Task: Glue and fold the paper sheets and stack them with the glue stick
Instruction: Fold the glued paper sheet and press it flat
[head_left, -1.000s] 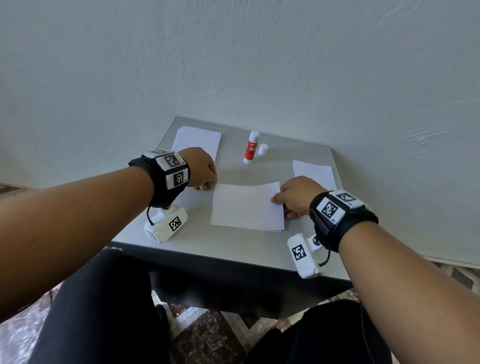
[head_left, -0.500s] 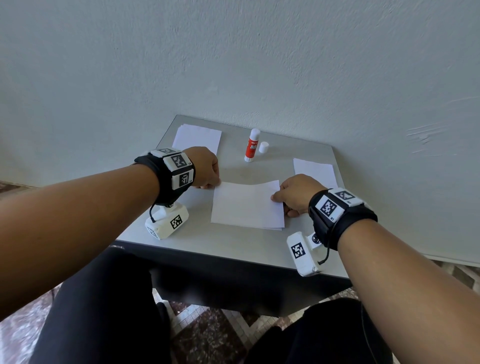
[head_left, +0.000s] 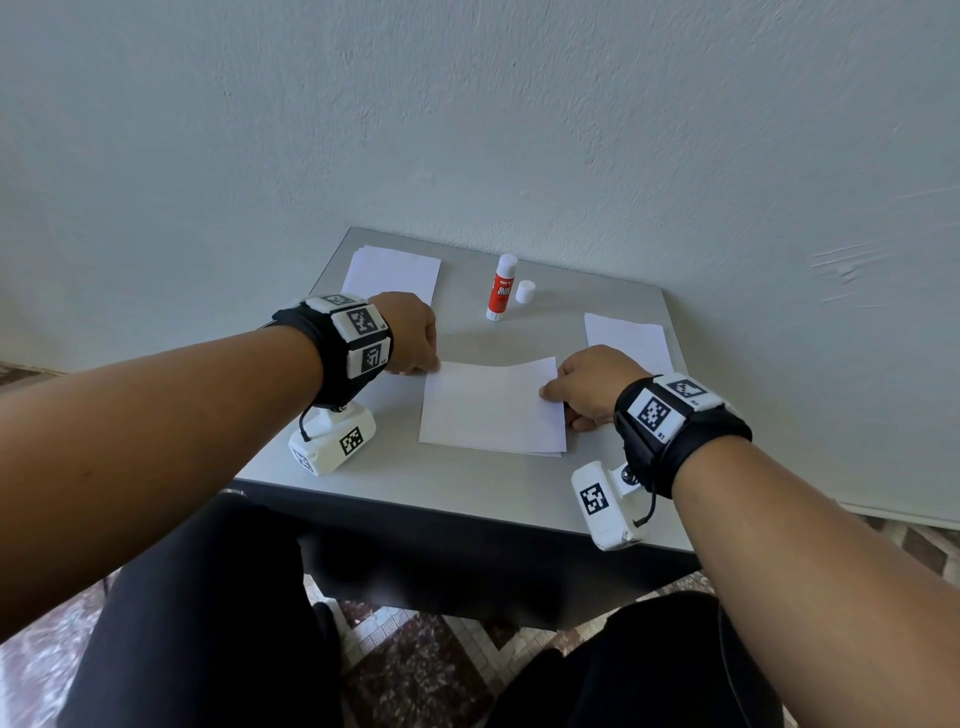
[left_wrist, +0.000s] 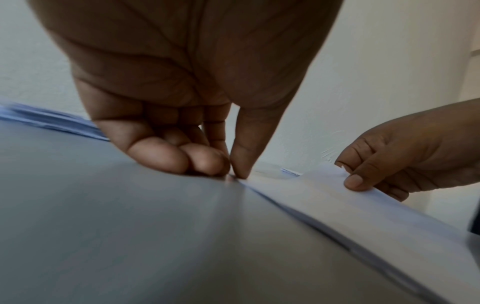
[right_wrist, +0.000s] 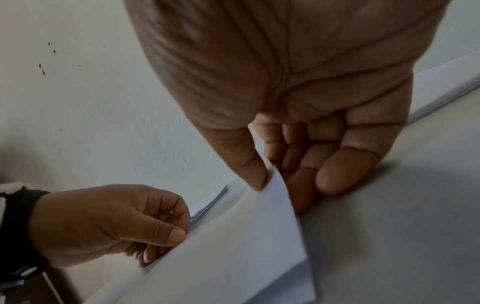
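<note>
A folded white paper sheet (head_left: 491, 405) lies in the middle of the grey table (head_left: 415, 493), its top flap slightly bowed along the far edge. My left hand (head_left: 434, 364) pinches the sheet's far left corner (left_wrist: 337, 205) between thumb and fingers, low on the table. My right hand (head_left: 550, 389) holds the right edge, with the thumb (right_wrist: 255, 174) on the top flap (right_wrist: 246, 246) and the fingers under it. The red and white glue stick (head_left: 500, 288) stands upright and uncapped at the back, with its white cap (head_left: 524, 291) beside it.
A stack of white sheets (head_left: 389, 273) lies at the table's back left corner, and another stack (head_left: 626, 338) at the right edge behind my right hand. A pale wall runs close behind the table. My legs are under the near edge.
My left hand has crept a little right to the sheet's far left corner. The right hand has stayed on the right edge. The sheet lies where it was.
</note>
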